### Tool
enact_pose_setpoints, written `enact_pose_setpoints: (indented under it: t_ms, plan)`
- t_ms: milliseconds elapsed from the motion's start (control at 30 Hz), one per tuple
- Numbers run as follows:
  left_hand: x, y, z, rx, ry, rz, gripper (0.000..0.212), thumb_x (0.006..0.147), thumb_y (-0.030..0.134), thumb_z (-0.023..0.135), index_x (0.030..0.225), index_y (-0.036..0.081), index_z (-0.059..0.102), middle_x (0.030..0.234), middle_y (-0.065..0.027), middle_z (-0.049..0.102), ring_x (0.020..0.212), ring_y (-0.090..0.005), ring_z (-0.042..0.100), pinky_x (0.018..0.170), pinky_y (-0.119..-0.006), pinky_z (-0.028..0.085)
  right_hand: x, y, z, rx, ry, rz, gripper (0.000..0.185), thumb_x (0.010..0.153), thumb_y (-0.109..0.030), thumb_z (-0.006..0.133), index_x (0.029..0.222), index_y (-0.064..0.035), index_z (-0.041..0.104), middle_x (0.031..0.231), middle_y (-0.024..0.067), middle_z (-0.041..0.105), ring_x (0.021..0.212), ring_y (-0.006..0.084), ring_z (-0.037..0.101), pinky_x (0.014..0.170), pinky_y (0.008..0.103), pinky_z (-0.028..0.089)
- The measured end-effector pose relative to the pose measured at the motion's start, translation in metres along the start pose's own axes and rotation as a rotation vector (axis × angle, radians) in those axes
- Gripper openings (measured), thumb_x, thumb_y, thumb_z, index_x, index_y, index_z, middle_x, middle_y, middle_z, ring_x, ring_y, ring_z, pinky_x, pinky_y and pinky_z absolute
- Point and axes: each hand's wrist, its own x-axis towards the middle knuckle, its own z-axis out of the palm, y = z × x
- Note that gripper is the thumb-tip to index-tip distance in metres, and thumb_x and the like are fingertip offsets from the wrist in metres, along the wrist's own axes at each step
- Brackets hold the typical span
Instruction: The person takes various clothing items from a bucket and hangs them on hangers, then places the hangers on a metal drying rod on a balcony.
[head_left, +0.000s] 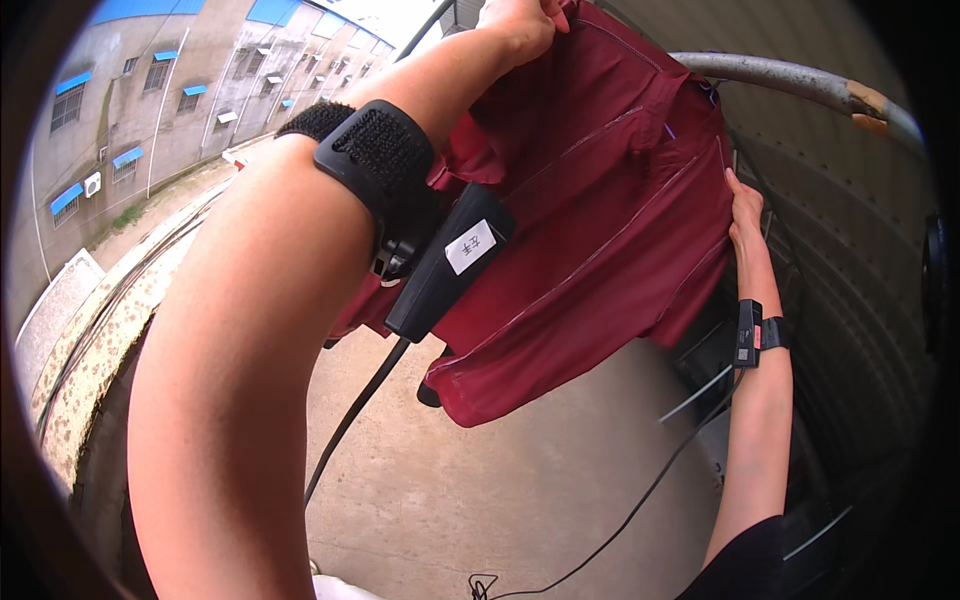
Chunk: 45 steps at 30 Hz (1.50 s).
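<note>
A dark red shirt with pale seam stitching hangs in front of me, its hem lowest toward the left. Bits of a purple hanger show at its collar, close under a metal pole. My left hand is raised at the top of the picture and grips the shirt's upper edge; part of the hand is cut off by the frame. On the right side, my right hand holds the shirt's other edge, the thumb toward me and the fingers hidden behind the cloth.
Black sensor units are strapped to my left and right forearms, each with a trailing cable. A low wall with cables along it runs at left. Corrugated metal sheeting curves at right. Below is a concrete floor.
</note>
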Motion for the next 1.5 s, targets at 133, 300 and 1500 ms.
enact_pose_setpoints:
  t_ms: [133,300,1500]
  plan:
    - [-0.021,-0.031,0.014,0.037,-0.029,-0.111,0.025,0.065,-0.004,0.043,0.067,0.009,0.065,0.065,-0.0101,0.061,0.062,-0.0213,0.057,0.060,-0.032,0.046,0.019,0.039,-0.015,-0.152,-0.013,-0.071,0.025,0.081,-0.026,0.066,0.077,-0.0013,0.061,0.075,0.0027,0.062,0.069,0.0093,0.052,0.068,0.0234,0.040]
    - [-0.054,-0.042,0.002,0.154,-0.137,-0.161,0.029,0.067,-0.005,0.041,0.075,0.012,0.064,0.072,-0.0107,0.060,0.064,-0.0221,0.056,0.061,-0.033,0.046,0.021,0.044,-0.025,-0.291,0.015,-0.118,0.033,0.084,-0.034,0.061,0.083,-0.0010,0.063,0.076,0.0024,0.061,0.077,0.0096,0.052,0.073,0.0260,0.040]
    - [-0.545,0.269,-0.239,-0.541,-0.705,-2.148,0.068,0.072,0.060,0.062,0.095,-0.004,0.054,0.082,-0.0101,0.059,0.072,-0.0169,0.061,0.064,-0.028,0.051,-0.715,0.101,0.149,-0.855,-0.875,-0.206,0.016,0.073,-0.008,0.056,0.088,-0.0059,0.058,0.095,0.0093,0.051,0.096,0.0244,0.047,0.083,0.0382,0.036]
